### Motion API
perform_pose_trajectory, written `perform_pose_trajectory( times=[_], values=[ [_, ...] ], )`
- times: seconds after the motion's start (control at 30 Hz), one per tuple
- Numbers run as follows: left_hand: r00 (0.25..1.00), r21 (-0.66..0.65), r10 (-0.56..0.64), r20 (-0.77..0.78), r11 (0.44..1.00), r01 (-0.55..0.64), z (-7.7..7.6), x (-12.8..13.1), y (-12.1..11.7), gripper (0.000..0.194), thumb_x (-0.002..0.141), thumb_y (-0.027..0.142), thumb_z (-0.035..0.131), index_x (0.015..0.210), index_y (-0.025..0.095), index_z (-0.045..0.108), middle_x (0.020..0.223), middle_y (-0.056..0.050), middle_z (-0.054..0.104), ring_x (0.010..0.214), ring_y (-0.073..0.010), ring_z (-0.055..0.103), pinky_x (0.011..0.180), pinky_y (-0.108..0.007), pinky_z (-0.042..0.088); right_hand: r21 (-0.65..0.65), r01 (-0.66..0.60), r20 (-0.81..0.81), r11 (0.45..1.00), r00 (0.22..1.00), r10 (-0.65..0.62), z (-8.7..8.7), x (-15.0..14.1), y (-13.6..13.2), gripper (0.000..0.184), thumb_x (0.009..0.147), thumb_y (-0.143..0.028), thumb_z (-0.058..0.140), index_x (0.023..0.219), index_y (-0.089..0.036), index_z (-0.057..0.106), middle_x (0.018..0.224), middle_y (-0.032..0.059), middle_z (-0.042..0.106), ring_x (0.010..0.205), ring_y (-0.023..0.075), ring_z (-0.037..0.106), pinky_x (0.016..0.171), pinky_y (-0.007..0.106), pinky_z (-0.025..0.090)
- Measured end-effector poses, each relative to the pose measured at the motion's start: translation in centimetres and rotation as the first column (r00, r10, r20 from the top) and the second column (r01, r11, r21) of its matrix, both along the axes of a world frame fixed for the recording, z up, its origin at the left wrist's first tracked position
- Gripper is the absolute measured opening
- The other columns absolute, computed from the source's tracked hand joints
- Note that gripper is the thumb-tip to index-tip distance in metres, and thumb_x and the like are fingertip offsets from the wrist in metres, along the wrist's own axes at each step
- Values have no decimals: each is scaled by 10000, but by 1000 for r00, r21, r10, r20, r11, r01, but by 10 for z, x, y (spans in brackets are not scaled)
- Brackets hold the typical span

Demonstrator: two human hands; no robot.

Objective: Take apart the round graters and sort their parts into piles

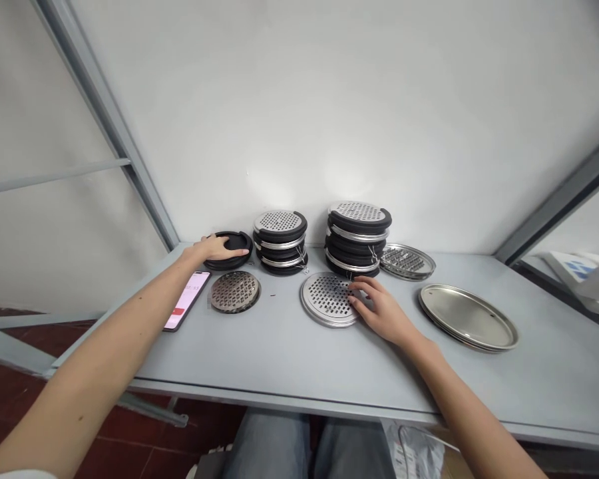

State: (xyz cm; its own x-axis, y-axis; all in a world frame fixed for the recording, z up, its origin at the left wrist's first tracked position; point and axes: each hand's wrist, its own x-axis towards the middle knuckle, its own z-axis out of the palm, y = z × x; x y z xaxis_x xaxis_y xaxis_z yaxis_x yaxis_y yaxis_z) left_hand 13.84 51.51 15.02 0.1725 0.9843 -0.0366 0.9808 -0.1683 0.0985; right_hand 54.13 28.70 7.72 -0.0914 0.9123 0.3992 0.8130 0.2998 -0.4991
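My left hand (218,249) lies over a short stack of black round dishes (228,263) at the back left, thumb and fingers spread across the top one and touching it. My right hand (377,307) rests at the right edge of a silver perforated disc (327,299), its slightly bent fingers apart and touching the holed face. Whether any fingertip hooks under a rim is hidden. Between my arms lies a darker perforated disc (235,291). Behind stand two piles of black rings and silver perforated discs, a lower pile (280,234) and a taller pile (358,229), with thin wire clips.
A lit phone (186,301) lies by my left forearm. On the right are stacked plain metal lids (469,318) and a silver perforated plate (406,261). A white wall (299,100) backs the grey table (274,356). Metal frame posts (134,179) stand at the sides.
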Motion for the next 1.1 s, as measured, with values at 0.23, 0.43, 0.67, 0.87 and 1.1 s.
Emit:
perform_pose_trajectory(
  times=[0.23, 0.43, 0.67, 0.87, 1.1],
  values=[
    [985, -158, -125, -122, 982, 105, 12, -14, -12, 1231, 487, 845, 612, 1489, 207, 289, 1542, -188, 241, 1411, -425, 202, 1075, -515, 297, 9, -15, 5, 1000, 1000, 15, 1, 0, 0, 287, 913, -387, 460, 1079, -214, 616, 1215, 107, 556, 1140, 261, 550, 1001, 426, 445],
    [957, -172, -267, -113, 954, 246, 18, -16, -8, 1132, 536, 779, 631, 1443, 147, 386, 1437, -148, 460, 1266, -328, 487, 1012, -340, 402, 7, -19, 5, 1000, 1000, 19, 2, -1, 0, 288, 912, -388, 458, 1063, -210, 626, 1197, 110, 570, 1124, 260, 563, 995, 424, 454],
    [950, -133, -299, -91, 949, 286, 19, -16, -18, 940, 597, 771, 593, 1326, 180, 542, 1313, -120, 588, 1184, -327, 550, 928, -336, 446, 1, -18, 25, 1000, 1000, 18, 2, 1, 0, 296, 915, -383, 456, 1073, -197, 623, 1203, 117, 569, 1122, 254, 562, 987, 417, 457],
    [897, 178, -432, -91, 880, 441, 6, -8, -40, 532, 746, 647, 562, 1013, 200, 673, 1077, -87, 675, 999, -264, 613, 837, -321, 446, -1, -23, 31, 1000, 999, 23, 1, 1, 0, 289, 911, -383, 464, 1068, -203, 627, 1200, 116, 576, 1109, 252, 572, 963, 406, 474],
    [888, 277, -450, -93, 845, 457, -9, -2, -52, 278, 837, 442, 555, 949, 193, 607, 945, -65, 658, 865, -239, 617, 712, -311, 441, -6, -25, 39, 1000, 999, 25, 0, 1, 1, 297, 917, -386, 457, 1074, -197, 624, 1204, 116, 575, 1112, 245, 569, 984, 404, 455]
  ],
)
